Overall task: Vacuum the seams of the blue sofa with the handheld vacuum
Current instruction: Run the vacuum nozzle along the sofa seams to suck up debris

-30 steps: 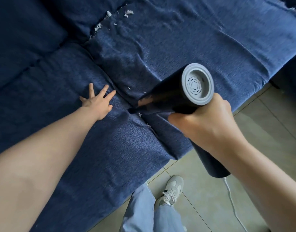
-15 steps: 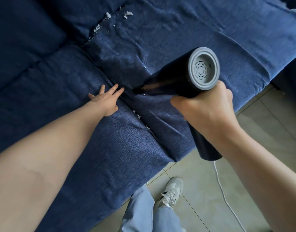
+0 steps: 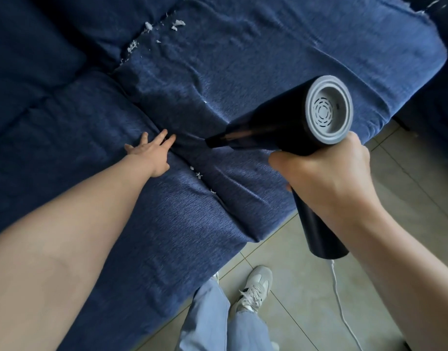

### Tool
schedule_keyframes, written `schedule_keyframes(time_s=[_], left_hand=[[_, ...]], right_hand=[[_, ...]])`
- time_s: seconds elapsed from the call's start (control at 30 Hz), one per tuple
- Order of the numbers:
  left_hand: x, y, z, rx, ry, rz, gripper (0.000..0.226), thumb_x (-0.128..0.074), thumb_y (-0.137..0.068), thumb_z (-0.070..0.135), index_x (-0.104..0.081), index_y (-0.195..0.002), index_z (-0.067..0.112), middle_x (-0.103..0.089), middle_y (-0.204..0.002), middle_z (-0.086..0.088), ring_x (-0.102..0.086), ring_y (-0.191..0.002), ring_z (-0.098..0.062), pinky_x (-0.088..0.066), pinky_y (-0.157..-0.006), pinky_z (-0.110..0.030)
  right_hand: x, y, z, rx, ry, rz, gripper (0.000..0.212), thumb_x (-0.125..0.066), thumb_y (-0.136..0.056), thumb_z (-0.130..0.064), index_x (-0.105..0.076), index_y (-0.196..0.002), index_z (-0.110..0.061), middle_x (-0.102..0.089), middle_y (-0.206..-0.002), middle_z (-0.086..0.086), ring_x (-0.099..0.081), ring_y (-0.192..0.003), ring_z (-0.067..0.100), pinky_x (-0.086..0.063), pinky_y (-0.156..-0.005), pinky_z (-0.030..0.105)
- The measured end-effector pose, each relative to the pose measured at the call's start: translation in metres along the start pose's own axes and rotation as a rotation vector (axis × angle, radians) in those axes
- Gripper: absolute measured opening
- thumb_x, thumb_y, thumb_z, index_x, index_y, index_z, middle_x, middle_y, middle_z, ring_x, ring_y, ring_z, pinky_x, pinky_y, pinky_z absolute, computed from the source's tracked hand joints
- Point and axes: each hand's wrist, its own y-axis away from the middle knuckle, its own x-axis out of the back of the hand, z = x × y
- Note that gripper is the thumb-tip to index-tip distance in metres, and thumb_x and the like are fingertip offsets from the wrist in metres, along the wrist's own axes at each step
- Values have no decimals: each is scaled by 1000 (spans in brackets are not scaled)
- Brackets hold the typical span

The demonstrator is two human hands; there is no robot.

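Gripping the black handle of a handheld vacuum (image 3: 288, 122), the fingers of the right hand (image 3: 326, 178) wrap fully around it, thumb forward, while the narrow nozzle (image 3: 218, 140) points left toward the seam (image 3: 190, 158) between two seat cushions of the blue sofa (image 3: 268, 46); whether the tip touches the fabric cannot be told. Just beside the nozzle, the left hand (image 3: 149, 153) lies flat on the left cushion, fingers straight and slightly spread, fingertips at the edge of the seam. Small white scraps (image 3: 199, 174) sit along the seam nearer the cushion's front edge, and more white scraps (image 3: 177, 24) are scattered along the crease where the seat meets the backrest. The vacuum's grey vented rear cap (image 3: 328, 111) faces the camera, and a white cord (image 3: 342, 307) trails from the handle's base across the tiled floor (image 3: 306, 274). Below, a leg in light blue jeans (image 3: 207, 315) and a white sneaker (image 3: 256, 287) stand by the sofa's front edge.
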Motion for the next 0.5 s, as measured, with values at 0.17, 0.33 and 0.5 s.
schedule_keyframes(time_s=[0.17,0.33,0.5], left_hand=[[-8,3,0,-19,5,9,80,-47,-97,23,9,-154,34,20,-159,15,9,-148,-30,-15,-114,-63],[-24,12,-8,-113,5,32,80,-43,-97,19,11,-149,50,17,-159,20,15,-147,-32,-6,-115,-64],[-26,13,-3,-107,-63,11,76,-37,-98,19,9,-146,55,15,-160,18,18,-146,-37,-8,-110,-70]], right_hand=[[11,10,0,72,-63,-2,23,-76,-66,-24,-57,-65,-10,-65,-63,5,-66,-69,28,-48,-50,31],[-4,12,5,78,10,-104,29,-75,-66,-32,-51,-59,-18,-56,-59,-5,-57,-68,23,-40,-55,26],[-33,13,13,58,69,-151,33,-71,-65,-41,-44,-59,-22,-56,-67,-4,-61,-81,28,-42,-63,30]])
